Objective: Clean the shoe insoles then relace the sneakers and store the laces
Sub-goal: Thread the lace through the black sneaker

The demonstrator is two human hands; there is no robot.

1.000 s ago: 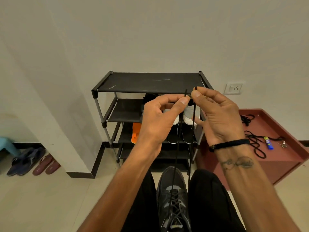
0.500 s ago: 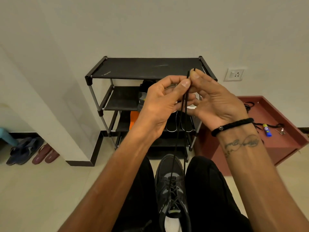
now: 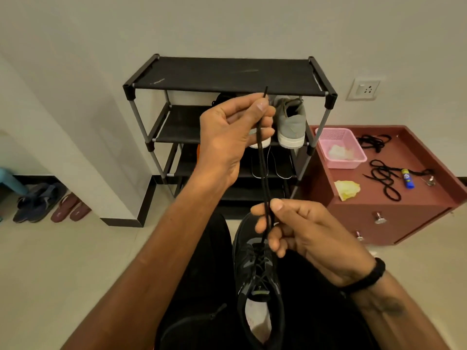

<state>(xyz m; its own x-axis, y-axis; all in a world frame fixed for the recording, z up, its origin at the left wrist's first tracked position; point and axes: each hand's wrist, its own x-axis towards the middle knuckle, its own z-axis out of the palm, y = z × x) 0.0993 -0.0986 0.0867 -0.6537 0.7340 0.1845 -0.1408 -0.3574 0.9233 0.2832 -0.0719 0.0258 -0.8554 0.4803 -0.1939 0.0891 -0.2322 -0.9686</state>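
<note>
Where both thumbs pinched the lace [image 3: 262,170] tips together a second ago, the right hand [image 3: 300,234] has slid down — thumb and forefinger now clamp both strands just above the sneaker [image 3: 255,269], which sits between the knees. The left hand [image 3: 231,137] pinches the tips up in front of the rack [image 3: 227,75]. I judge the ends are being evened (lacing looks nearly done). Spare laces [image 3: 384,175] lie on the cabinet [image 3: 379,207] top; the sneaker's heel is cut off — eyelets hard to read.

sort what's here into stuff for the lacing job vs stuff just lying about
For the job: black sneaker, its lace, left hand, right hand, spare laces.
Lying about: sandals, pink basket, glue stick, wall socket.
</note>
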